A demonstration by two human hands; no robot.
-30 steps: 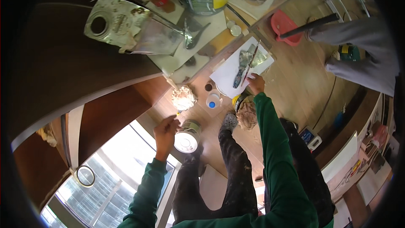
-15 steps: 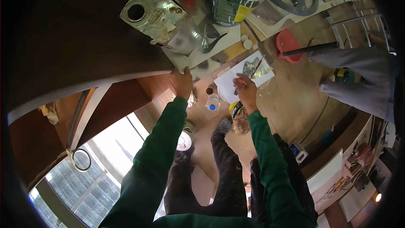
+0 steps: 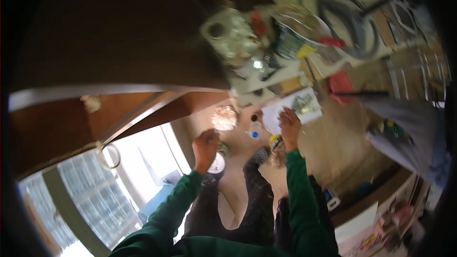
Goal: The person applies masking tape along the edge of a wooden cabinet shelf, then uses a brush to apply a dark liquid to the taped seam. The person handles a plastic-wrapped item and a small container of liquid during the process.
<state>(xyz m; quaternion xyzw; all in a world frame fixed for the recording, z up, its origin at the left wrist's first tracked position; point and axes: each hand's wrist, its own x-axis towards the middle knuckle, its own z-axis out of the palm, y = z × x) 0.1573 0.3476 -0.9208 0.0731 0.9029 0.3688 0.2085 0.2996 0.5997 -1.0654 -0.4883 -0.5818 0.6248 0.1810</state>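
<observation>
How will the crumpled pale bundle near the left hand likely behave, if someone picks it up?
The bundle is probably light and floppy, since its surface looks creased like thin paper or cloth; blur hides which. It would likely squash when gripped, as it seems loosely bunched. Its roundish outline suggests it might roll a little if pushed.

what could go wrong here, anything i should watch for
The bottle with the blue cap is on the floor close to the person's shoe, so a small step might knock it.
The right hand overlaps the white board in view; if they touch, the board could get bumped or smeared, though blur hides any contact.
The red handle sticks out past the bucket's rim, so it might get snagged.
</observation>
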